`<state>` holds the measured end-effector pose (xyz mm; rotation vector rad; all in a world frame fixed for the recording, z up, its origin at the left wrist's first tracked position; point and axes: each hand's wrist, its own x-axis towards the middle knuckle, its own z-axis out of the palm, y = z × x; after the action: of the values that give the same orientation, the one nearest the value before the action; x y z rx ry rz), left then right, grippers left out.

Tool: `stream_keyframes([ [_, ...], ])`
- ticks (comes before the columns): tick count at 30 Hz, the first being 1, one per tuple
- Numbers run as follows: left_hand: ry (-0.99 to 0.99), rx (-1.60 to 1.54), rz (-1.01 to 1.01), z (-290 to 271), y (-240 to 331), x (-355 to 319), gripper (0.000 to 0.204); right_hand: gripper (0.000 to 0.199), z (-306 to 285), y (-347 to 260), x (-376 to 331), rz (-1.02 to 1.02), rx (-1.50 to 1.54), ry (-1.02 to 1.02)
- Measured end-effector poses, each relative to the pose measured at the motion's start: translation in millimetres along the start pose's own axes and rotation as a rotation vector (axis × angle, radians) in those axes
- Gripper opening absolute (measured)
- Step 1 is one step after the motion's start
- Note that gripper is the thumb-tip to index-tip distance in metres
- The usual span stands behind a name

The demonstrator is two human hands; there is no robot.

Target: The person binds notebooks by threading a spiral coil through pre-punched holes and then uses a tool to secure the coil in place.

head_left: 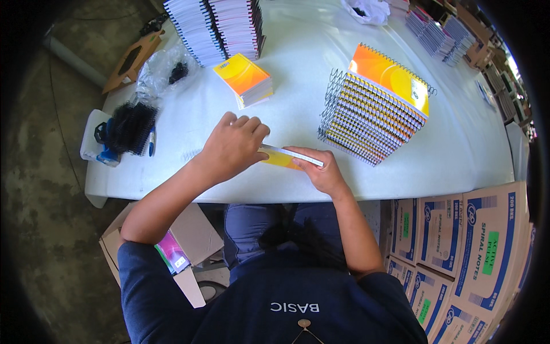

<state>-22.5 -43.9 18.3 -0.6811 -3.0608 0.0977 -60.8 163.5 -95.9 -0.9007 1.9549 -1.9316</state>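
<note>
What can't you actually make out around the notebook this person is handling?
- Head view: most of the orange notebook lies under the left hand and right hand, so whether it has a spiral yet is hidden.
- The notebook stacks at the far side are cut off by the top edge.
- The box under the table is mostly hidden by the left arm.

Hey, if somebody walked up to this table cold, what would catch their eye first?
Most likely the tall slanted stack of orange-and-yellow wire-bound notebooks on the right of the white table. Next, at the near edge, the left hand and right hand both hold one thin orange-yellow notebook by its edge. A smaller unbound orange pile sits farther back, and a heap of black wire spirals lies at the far left.
</note>
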Motion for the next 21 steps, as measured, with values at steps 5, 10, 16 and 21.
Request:
stream_keyframes([
  [5, 0.197, 0.058, 0.025, 13.9, 1.9, -9.7, 0.049, 0.028, 4.0, -1.3, -7.1, -0.057, -0.081, -0.015],
  [10, 0.379, -0.163, -0.096, 128.1, 42.5, -72.4, 0.106, 0.031, 32.5, -11.4, -31.1, -0.117, -0.089, 0.088],
  [16, 0.759, 0.13, -0.148, 110.8, 19.8, -70.7, 0.116, 0.035, 55.9, -11.2, -33.5, -0.233, -0.154, 0.01],
  [21, 0.363, -0.106, -0.051, 141.7, 58.2, -101.4, 0.124, 0.04, 60.3, -8.6, -39.2, -0.217, -0.03, 0.128],
])
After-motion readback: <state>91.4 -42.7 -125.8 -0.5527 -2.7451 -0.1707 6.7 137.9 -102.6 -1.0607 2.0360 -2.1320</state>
